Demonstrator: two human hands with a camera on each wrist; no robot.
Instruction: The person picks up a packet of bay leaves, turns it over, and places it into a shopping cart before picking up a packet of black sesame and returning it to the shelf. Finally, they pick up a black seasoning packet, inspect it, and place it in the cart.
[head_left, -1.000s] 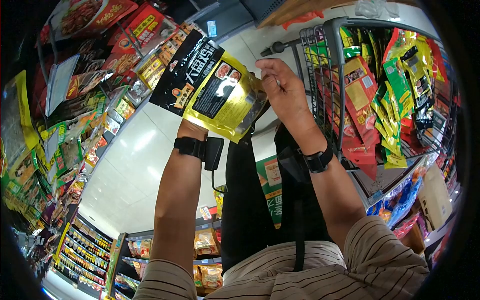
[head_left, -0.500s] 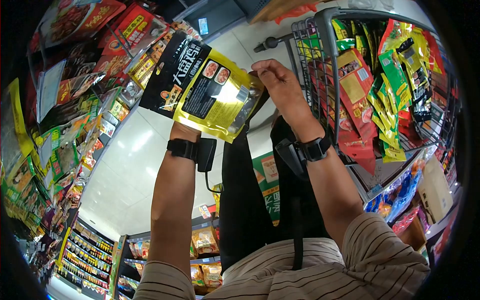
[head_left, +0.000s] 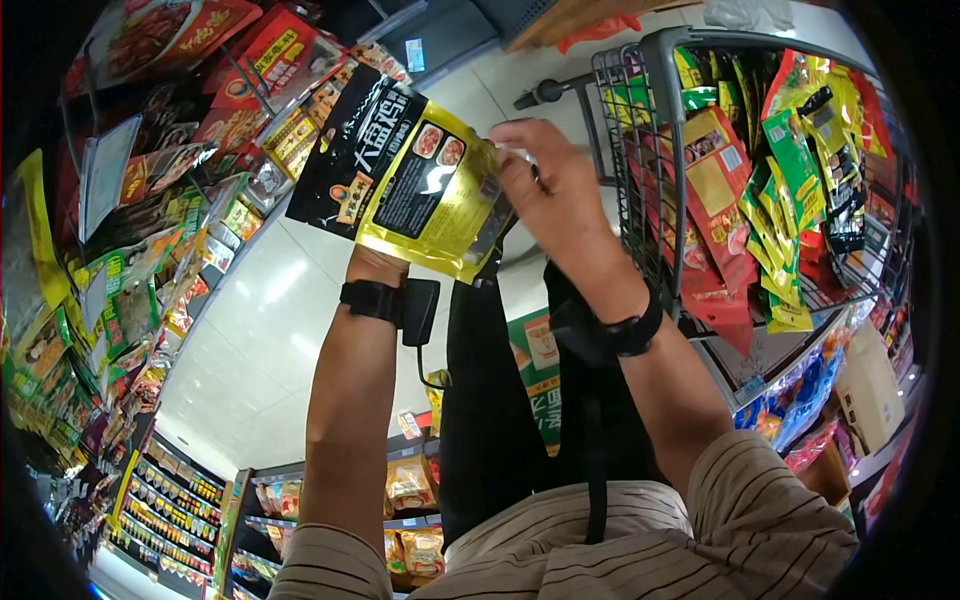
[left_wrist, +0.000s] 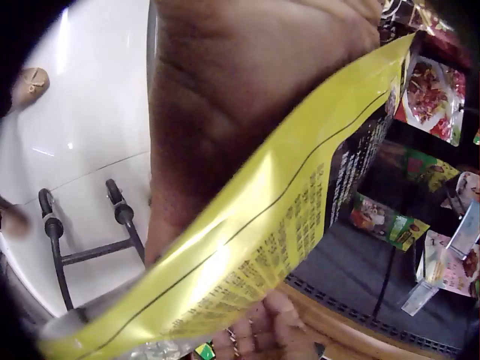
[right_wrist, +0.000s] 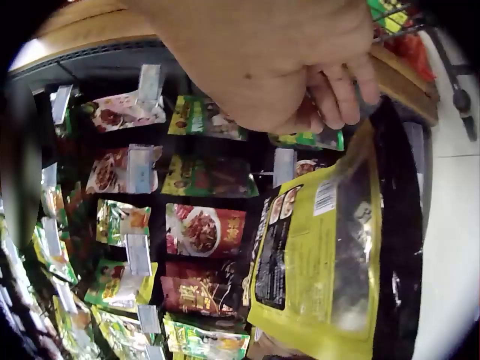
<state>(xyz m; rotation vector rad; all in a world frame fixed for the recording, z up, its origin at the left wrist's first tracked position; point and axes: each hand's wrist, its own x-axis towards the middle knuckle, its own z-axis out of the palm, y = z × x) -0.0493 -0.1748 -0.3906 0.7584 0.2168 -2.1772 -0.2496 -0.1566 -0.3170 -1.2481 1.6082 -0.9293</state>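
Observation:
A yellow and black food pouch (head_left: 430,195) with large white Chinese lettering is tilted in front of me, its printed back facing up. My left hand (left_wrist: 251,82) holds it from behind; in the head view the pouch covers that hand's fingers. In the right wrist view a clear window with dark contents shows along the pouch's end. My right hand (head_left: 560,190) is at that end, its fingers loosely bent and blurred in the head view. Those fingers (right_wrist: 341,94) hang right by the pouch's upper corner.
At left, hanging racks carry many packets (head_left: 270,60). A shopping cart (head_left: 672,150) piled with red, green and yellow packets (head_left: 795,190) stands close on the right. Low shelves (head_left: 410,480) with bagged goods lie behind me, past the pale tiled floor (head_left: 260,350).
My right hand has shifted left over the pouch's end, its fingers spreading a little. The pouch, still in my left hand, has moved slightly left overall.

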